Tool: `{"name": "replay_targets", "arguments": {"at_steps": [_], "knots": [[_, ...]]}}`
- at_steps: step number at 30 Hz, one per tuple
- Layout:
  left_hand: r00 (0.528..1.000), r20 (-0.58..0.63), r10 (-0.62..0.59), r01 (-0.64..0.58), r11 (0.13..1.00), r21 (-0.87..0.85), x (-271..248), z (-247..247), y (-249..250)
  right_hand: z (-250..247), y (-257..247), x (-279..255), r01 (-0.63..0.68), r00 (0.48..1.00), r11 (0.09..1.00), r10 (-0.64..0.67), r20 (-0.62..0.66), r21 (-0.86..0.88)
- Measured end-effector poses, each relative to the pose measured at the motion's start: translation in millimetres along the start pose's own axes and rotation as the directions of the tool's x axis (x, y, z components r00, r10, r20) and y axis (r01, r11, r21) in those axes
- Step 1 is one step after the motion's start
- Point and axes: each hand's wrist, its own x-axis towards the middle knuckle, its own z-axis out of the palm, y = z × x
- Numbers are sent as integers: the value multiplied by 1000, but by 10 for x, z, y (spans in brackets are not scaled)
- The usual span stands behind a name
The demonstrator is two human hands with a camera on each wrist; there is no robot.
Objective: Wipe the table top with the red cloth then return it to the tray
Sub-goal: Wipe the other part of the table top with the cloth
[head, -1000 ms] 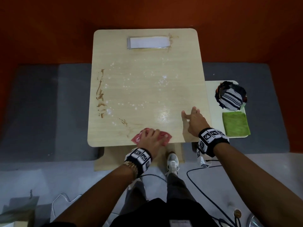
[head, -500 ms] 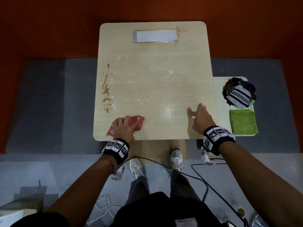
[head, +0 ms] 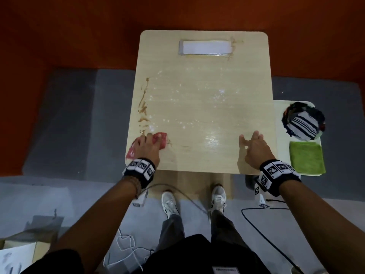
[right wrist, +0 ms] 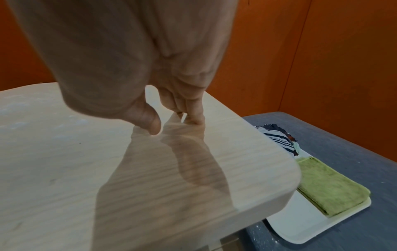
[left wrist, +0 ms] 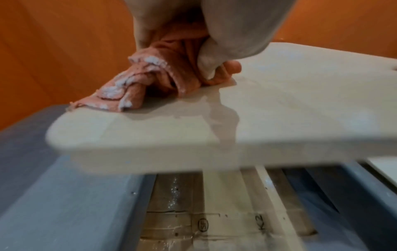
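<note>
The table top (head: 205, 107) is the landmark. At its near left corner the left hand (head: 147, 148) lies on a cloth (head: 162, 141); a smear (head: 143, 104) runs along its left edge. The right hand (head: 254, 149) rests on its near right corner. A paper strip (head: 205, 47) lies at its far edge. A tray (head: 280, 123) sits right of it, holding a folded towel (head: 307, 157) nearer and a bundle (head: 303, 120) farther.

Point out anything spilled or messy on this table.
A brown smear runs along the table top's left edge, white specks scatter across the middle, and white clumps cling to the red cloth.
</note>
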Motion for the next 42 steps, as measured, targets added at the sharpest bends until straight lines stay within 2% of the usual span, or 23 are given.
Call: {"name": "replay_targets", "arguments": {"at_steps": [4,9,13,19,22,26,29,31,33,35,39,42], "knots": [[999,-15,-37,36,998,-48,48,-59,35,-3,-47,3,-21,1000,999,21,-10,37],[991,87,107,-107,994,-5,-373,84,431,-37,-19,5,-30,1000,998,30,-2,51],[985,93,147,-150,989,19,-327,111,353,-15,3,30,-18,1000,999,18,2,34],[999,38,33,-35,998,45,218,-218,78,35,21,35,-24,1000,999,24,-8,29],[1000,20,1,-1,1000,21,143,-244,159,11,9,35,-19,1000,998,20,-18,59],[989,92,113,-114,993,16,-301,27,522,-4,2,32,-9,1000,999,10,-18,44],[986,78,149,-152,988,29,-311,101,504,-17,5,27,-1,1000,999,2,-15,33],[991,43,127,-130,990,56,-150,44,355,-15,14,22,-1,1000,1000,1,-9,21],[998,13,58,-58,996,62,69,-67,186,4,16,21,-6,1000,999,6,-2,33],[1000,21,13,-14,999,53,246,-206,69,13,7,29,-5,1000,999,6,-6,39],[999,27,-32,30,998,48,216,-312,214,2,-7,32,-13,1000,998,14,-9,62],[991,88,97,-102,993,51,-99,-99,645,-27,-6,21,-19,1000,998,19,6,54]]}}
